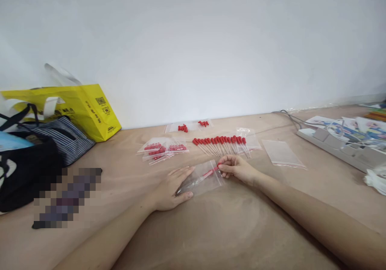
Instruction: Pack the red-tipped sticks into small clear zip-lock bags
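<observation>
Left hand [173,191], fingers spread, rests on bag [200,183], likely steadying it on table [193,238]; right hand [238,170] pinches stick [219,165] at bag's mouth, near sticks [221,141] fanned out, probably for easy reach.

Just below the frame's centre, a clear plastic bag [200,185] is lying slantwise, and red tips [208,173] are showing near its right end.

Perhaps a home: tabletop [235,230], tote bags [72,113]
</observation>
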`<state>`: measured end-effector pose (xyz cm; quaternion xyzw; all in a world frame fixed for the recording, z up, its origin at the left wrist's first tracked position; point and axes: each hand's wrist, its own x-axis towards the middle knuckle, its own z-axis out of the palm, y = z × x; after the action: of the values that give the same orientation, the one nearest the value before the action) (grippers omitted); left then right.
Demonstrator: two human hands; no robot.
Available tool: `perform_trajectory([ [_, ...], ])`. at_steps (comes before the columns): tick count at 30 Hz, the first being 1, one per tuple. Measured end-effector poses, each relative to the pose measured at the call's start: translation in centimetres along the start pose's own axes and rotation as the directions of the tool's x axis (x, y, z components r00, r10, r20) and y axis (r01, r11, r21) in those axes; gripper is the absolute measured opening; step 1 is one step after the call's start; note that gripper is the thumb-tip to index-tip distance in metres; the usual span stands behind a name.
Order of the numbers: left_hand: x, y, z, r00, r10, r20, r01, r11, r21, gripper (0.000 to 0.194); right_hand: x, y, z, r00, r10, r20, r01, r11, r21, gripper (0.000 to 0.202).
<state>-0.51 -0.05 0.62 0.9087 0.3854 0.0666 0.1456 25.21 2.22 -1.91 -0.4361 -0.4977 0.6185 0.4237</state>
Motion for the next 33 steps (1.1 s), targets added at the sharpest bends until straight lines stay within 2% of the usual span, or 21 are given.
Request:
perform_trajectory([
  [9,-0.1,0.0,0.2,1.000,0.012,-0.015,-0.012,1.000,0.002,0.062,0.2,0.6,-0.1,0.976,-0.045,0.213,0.122,0.922,-0.367,0.025],
  [14,0.0,0.0,0.1,1.000,0.011,-0.010,-0.011,1.000,0.001,0.062,0.5,0.5,-0.2,0.930,-0.182,0.320,0.299,0.881,-0.367,0.020],
  [16,0.0,0.0,0.1,1.000,0.011,-0.010,-0.011,1.000,0.004,0.062,0.7,0.4,-0.1,0.916,-0.183,0.356,0.314,0.880,-0.355,0.020],
  [20,0.0,0.1,0.1,0.999,0.028,-0.014,-0.028,1.000,0.001,0.061,1.1,0.5,0.2,0.928,-0.117,0.355,0.261,0.882,-0.393,0.020],
  [24,0.0,0.1,0.0,0.999,0.029,-0.018,-0.029,1.000,-0.007,0.062,1.2,0.7,0.5,0.935,-0.142,0.325,0.279,0.861,-0.425,0.019],
  [29,0.0,0.0,0.1,0.999,0.026,-0.033,-0.027,0.999,-0.022,0.062,1.1,0.7,0.8,0.956,-0.139,0.260,0.226,0.912,-0.342,0.023],
  [33,0.0,0.0,0.2,0.999,0.028,-0.029,-0.028,1.000,-0.012,0.062,1.0,0.8,1.0,0.955,-0.141,0.262,0.220,0.928,-0.302,0.027],
])
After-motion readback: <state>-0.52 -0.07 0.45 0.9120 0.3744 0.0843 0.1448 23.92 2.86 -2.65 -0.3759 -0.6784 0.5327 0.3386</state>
